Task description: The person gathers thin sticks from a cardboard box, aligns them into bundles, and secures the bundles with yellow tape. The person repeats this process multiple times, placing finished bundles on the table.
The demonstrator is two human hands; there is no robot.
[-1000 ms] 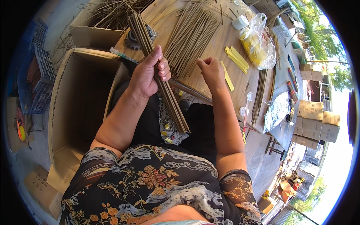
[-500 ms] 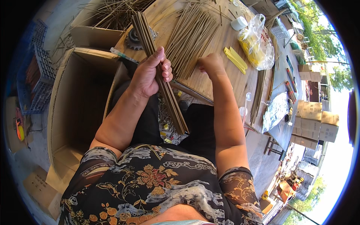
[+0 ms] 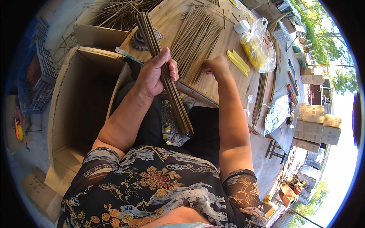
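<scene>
My left hand (image 3: 155,74) is wrapped round a bundle of thin brown sticks (image 3: 175,102), held slanting above my lap, its upper end beyond the table edge. A loose pile of similar sticks (image 3: 195,38) lies fanned out on the wooden table (image 3: 224,89). At the pile's right edge is my right hand (image 3: 217,66), with its fingers curled and pressed together. Whatever is between those fingertips is too small or hidden to make out. Close to the right hand lie flat yellow strips (image 3: 238,62).
A clear plastic bag with yellow contents (image 3: 259,45) and a white cup (image 3: 242,26) stand beyond the strips. A toothed metal wheel (image 3: 141,41) sits near the table's left edge. Left of me is an open cardboard box (image 3: 87,102); another box behind holds loose sticks (image 3: 118,13).
My right hand has shifted slightly right and nearer to me, at the pile's edge. The left hand keeps its grip on the bundle, with hardly any movement.
</scene>
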